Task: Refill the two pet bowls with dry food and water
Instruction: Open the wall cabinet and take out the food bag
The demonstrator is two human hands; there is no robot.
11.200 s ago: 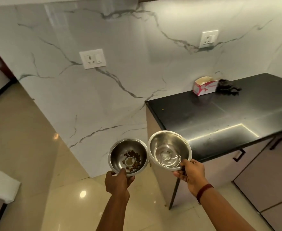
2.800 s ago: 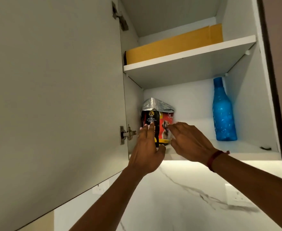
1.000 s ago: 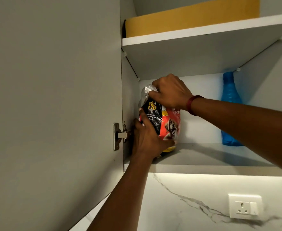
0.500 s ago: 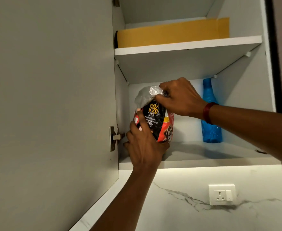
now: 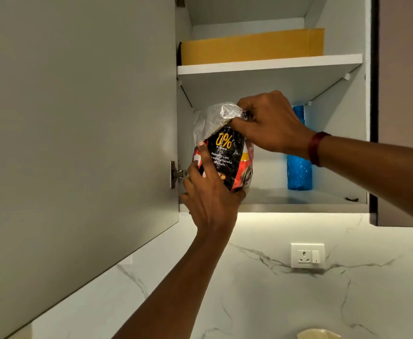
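1. The fingers point(image 5: 200, 152) of the left hand point(image 5: 210, 196) are curled round the lower part of the food bag point(image 5: 227, 155). They hold it from below and from the left side.
2. The fingers point(image 5: 245, 104) of the right hand point(image 5: 266, 126) are closed in a pinch on the crumpled silver top point(image 5: 215, 116) of the same bag, coming from above and from the right.
3. The bag is upright at the left end of the lower shelf point(image 5: 298, 196), close to the hinge point(image 5: 176, 173). The left hand hides its bottom, so I cannot tell if it rests on the shelf or is lifted a little.
4. Both arms reach up into the open cupboard. The left forearm rises steeply from below. The right forearm comes in from the right, almost level, with a dark red band point(image 5: 316, 148) on the wrist.
5. A blue bottle point(image 5: 298, 172) stands at the back of the same shelf, apart from the bag and partly behind the right hand. A yellow carton point(image 5: 249, 46) lies on the upper shelf point(image 5: 269, 63). The cupboard door point(image 5: 78, 118) stands open at the left.
6. I judge that the step in hand is fetching the dry food. The bowls are not in view, and the bottle is untouched.
7. The next move calls for drawing the bag out over the shelf edge and down to the tabletop. The bag should be kept upright and its top closed, so that no food falls out.
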